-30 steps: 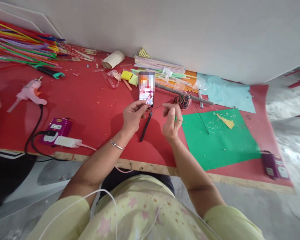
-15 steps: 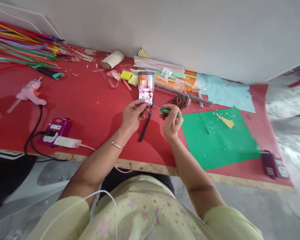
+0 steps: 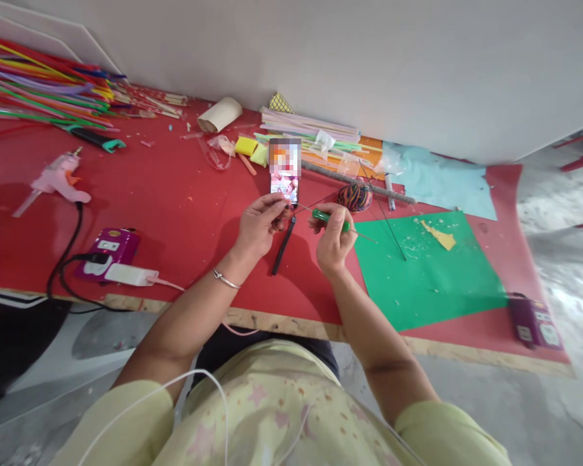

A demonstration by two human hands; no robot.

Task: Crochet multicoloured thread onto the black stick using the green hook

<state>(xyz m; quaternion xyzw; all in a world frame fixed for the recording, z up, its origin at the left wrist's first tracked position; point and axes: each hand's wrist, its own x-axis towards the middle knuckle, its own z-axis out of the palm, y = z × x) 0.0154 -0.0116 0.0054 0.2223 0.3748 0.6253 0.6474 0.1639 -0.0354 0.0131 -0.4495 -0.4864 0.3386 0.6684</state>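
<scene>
My right hand (image 3: 335, 239) is wrapped round the green handle of a crochet hook (image 3: 322, 215). The hook's thin shaft points left, toward the fingertips of my left hand (image 3: 262, 223). Those fingers are pinched on dark yarn (image 3: 290, 208), only a little of which shows between them. From there a strand seems to run to a multicoloured ball of yarn (image 3: 354, 196) just beyond my right hand. Right behind my left fingertips a phone (image 3: 285, 184) stands with its screen lit. A black stick-like piece (image 3: 283, 247) lies on the table below the hands.
The red table (image 3: 175, 213) carries a green sheet (image 3: 432, 278) at right and a purple power socket (image 3: 109, 252) at left. A pink glue gun (image 3: 61, 178) lies beyond the socket. Pipe cleaners (image 3: 43, 84), a cardboard tube (image 3: 220, 115) and straws (image 3: 311, 124) line the back.
Hardly anything differs. Both hands keep the same hold on the yarn and the crochet hook, and the view has shifted very slightly.
</scene>
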